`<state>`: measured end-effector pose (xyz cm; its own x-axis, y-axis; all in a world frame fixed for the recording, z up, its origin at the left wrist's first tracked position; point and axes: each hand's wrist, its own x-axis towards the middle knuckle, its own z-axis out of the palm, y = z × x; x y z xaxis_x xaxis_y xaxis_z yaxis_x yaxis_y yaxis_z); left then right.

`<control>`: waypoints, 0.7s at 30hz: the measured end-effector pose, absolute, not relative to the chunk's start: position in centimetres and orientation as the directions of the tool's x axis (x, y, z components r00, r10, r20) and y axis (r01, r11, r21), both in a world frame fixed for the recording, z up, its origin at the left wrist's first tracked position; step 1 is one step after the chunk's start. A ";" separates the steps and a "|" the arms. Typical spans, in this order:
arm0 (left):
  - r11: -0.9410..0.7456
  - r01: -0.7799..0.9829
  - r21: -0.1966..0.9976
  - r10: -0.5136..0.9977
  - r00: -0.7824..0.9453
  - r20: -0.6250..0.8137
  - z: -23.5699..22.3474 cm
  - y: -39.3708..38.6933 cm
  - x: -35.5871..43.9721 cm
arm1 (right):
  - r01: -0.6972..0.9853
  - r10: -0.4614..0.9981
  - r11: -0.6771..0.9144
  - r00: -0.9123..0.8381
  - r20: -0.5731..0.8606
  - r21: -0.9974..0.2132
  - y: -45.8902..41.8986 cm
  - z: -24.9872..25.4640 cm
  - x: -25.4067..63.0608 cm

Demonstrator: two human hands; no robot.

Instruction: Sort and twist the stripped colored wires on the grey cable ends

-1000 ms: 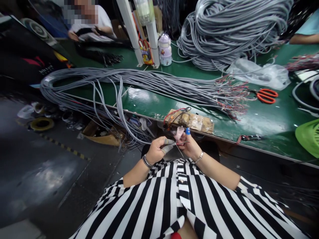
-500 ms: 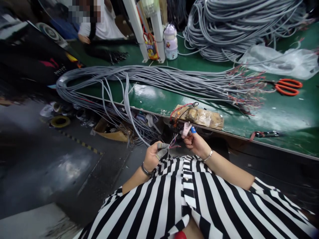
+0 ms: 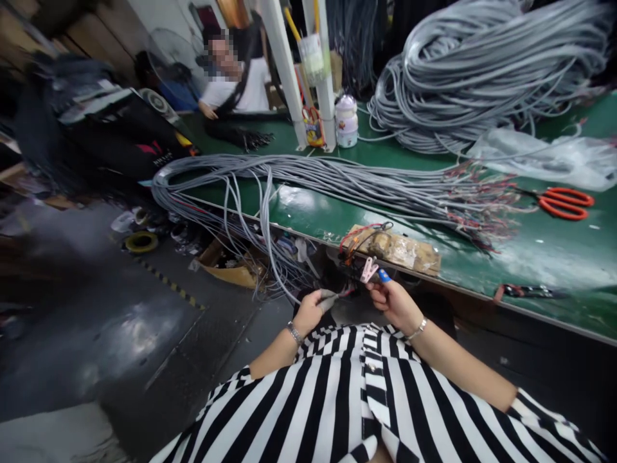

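Note:
My left hand (image 3: 308, 311), with tape wrapped on its fingertips, pinches the end of a grey cable (image 3: 284, 290). Thin coloured wires (image 3: 346, 292) stick out of that end towards my right hand. My right hand (image 3: 395, 301), its thumb capped with blue tape, is closed at a pink clip (image 3: 369, 270) shaped like a clothes peg. The clip sits at the fingertips, below the bench edge, and its jaws look apart from the coloured wires. Red, orange and black leads (image 3: 351, 247) hang close by from a taped cardboard block (image 3: 398, 249).
On the green bench (image 3: 303, 207) lies a long bundle of grey cables (image 3: 337, 177) with frayed ends. Orange-handled scissors (image 3: 563, 202), a dark hand tool (image 3: 525, 291), a plastic bag (image 3: 544, 157) and a large cable coil (image 3: 482, 77) are there too. Another person (image 3: 236, 90) sits across the bench.
The view has tilted up, so the bench appears lower. Both hands stay close together; the coloured wires now look straighter and the pink clip shows more clearly at my right fingertips.

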<state>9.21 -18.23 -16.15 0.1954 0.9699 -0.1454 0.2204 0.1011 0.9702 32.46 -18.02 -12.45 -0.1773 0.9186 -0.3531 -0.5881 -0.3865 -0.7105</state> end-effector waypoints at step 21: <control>-0.772 0.555 0.310 0.627 0.744 0.230 -3.4 2.0 20.2 | 0.154 0.893 0.216 0.368 0.259 -0.964 -15.1 -8.2 43.5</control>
<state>20.20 2.00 -3.45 0.7440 0.6272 0.2303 0.5548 -0.7720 0.3102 43.48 -15.10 -8.20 0.3675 0.8932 0.2592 0.1538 0.2165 -0.9641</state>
